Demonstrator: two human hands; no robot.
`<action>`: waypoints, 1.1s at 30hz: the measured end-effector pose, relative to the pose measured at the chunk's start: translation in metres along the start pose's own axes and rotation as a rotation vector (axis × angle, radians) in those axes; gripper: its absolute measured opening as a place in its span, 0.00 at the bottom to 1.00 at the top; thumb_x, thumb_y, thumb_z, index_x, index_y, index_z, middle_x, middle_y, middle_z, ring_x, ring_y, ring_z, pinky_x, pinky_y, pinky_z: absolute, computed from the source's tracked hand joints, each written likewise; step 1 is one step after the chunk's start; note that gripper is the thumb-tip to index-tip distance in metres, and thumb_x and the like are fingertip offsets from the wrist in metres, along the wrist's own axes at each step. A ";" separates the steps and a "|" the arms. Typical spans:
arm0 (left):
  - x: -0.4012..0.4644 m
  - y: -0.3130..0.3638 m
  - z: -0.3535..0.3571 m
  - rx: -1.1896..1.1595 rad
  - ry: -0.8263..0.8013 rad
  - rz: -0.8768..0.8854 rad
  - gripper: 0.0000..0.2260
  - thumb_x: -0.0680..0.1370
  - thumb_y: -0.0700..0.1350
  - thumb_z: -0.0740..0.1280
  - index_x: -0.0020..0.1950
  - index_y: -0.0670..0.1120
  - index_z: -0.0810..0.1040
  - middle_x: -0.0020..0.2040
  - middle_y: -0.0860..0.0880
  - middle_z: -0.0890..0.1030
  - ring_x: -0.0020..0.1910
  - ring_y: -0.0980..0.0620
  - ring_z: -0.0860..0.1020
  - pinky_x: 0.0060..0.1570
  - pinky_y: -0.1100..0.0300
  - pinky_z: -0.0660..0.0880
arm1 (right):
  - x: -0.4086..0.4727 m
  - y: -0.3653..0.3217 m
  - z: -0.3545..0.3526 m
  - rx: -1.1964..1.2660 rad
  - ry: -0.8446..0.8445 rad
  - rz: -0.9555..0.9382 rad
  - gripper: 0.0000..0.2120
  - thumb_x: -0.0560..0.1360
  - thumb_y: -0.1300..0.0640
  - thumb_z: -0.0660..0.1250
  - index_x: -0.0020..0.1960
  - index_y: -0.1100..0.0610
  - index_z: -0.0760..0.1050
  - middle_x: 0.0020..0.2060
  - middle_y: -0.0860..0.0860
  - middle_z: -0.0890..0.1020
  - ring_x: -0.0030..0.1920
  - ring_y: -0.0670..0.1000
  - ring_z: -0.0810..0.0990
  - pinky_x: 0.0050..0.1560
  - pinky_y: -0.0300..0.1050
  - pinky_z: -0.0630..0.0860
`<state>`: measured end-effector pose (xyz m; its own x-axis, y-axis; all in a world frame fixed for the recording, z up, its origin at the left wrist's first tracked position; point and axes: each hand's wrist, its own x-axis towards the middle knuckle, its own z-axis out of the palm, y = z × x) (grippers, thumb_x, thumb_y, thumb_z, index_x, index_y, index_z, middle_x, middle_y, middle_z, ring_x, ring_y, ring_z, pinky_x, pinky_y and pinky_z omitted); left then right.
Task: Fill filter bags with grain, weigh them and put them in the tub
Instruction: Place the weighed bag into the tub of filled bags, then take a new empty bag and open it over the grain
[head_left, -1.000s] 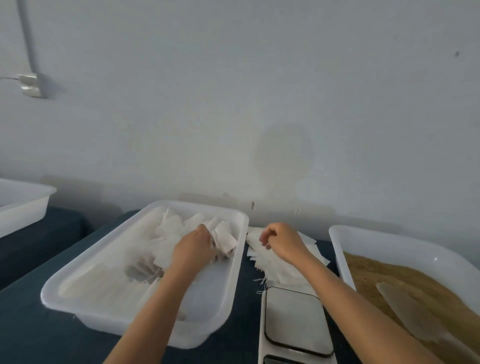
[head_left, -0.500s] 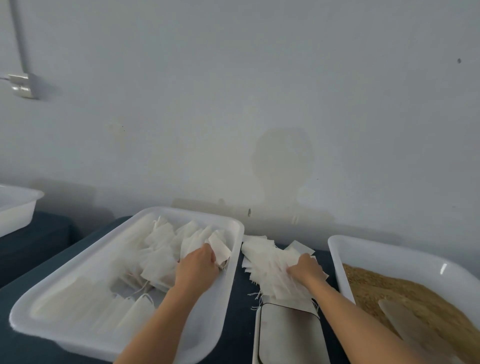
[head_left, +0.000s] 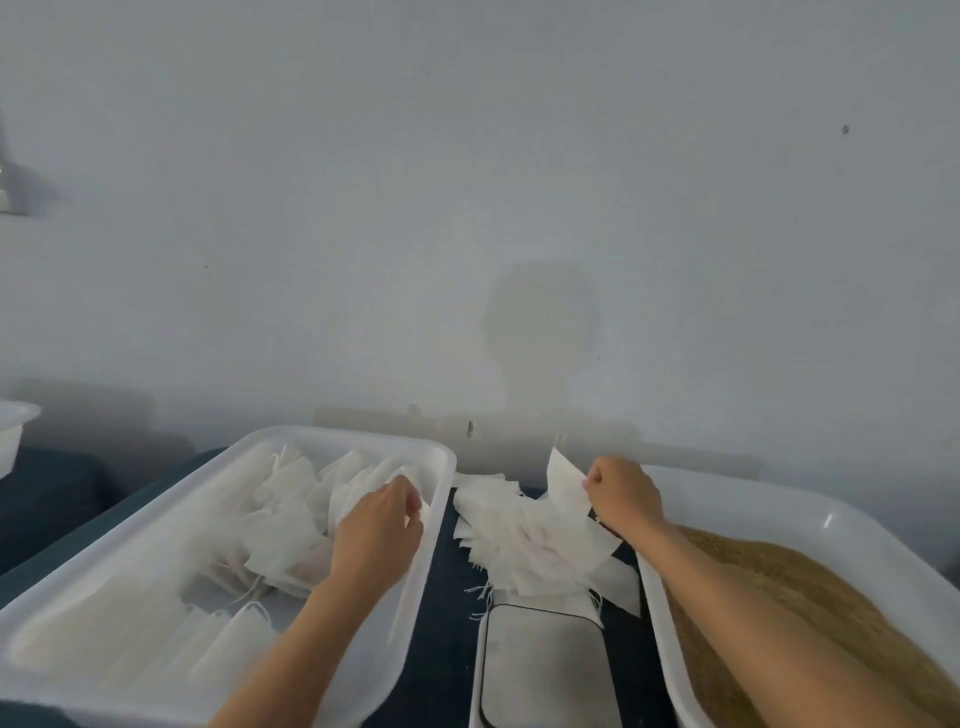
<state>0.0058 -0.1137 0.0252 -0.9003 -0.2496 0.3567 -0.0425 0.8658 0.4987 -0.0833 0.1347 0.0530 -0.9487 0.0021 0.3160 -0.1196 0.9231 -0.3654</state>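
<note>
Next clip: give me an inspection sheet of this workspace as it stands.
Surface: dark table.
Job's things: white tub holding bags; loose filter bags heaped between trays; scale near edge; grain tray at right.
Clutter: second tub far left.
Grippers: left hand grips bags inside the tub; right hand pinches one filter bag lifted off the heap.
Cables: nothing seen.
Surroundings: plain wall.

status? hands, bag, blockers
Right hand pinches an empty filter bag lifted off the pile. Left hand in the left tub, on filled bags. Nothing blocking.
</note>
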 end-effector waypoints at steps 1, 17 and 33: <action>-0.001 0.011 -0.002 -0.027 0.019 0.047 0.03 0.78 0.43 0.60 0.51 0.50 0.72 0.47 0.55 0.78 0.46 0.55 0.76 0.45 0.61 0.72 | -0.002 0.007 -0.015 0.066 0.044 -0.010 0.14 0.78 0.58 0.61 0.34 0.57 0.66 0.35 0.54 0.77 0.39 0.54 0.77 0.39 0.45 0.71; -0.079 0.230 0.096 -0.868 -0.561 0.168 0.08 0.78 0.51 0.64 0.42 0.48 0.72 0.43 0.47 0.78 0.45 0.48 0.79 0.49 0.52 0.77 | -0.136 0.127 -0.084 0.398 0.081 -0.195 0.11 0.75 0.51 0.66 0.36 0.50 0.72 0.35 0.44 0.78 0.33 0.44 0.77 0.34 0.37 0.74; -0.079 0.227 0.122 -1.187 -0.701 0.208 0.08 0.79 0.38 0.62 0.39 0.41 0.72 0.34 0.47 0.76 0.33 0.56 0.78 0.36 0.65 0.75 | -0.141 0.137 -0.076 0.885 -0.063 -0.049 0.13 0.75 0.52 0.61 0.40 0.61 0.77 0.34 0.55 0.80 0.36 0.49 0.80 0.43 0.38 0.77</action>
<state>0.0142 0.1549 0.0142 -0.8865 0.4088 0.2169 0.1886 -0.1088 0.9760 0.0559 0.2897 0.0252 -0.9478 -0.0745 0.3101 -0.3183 0.2857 -0.9039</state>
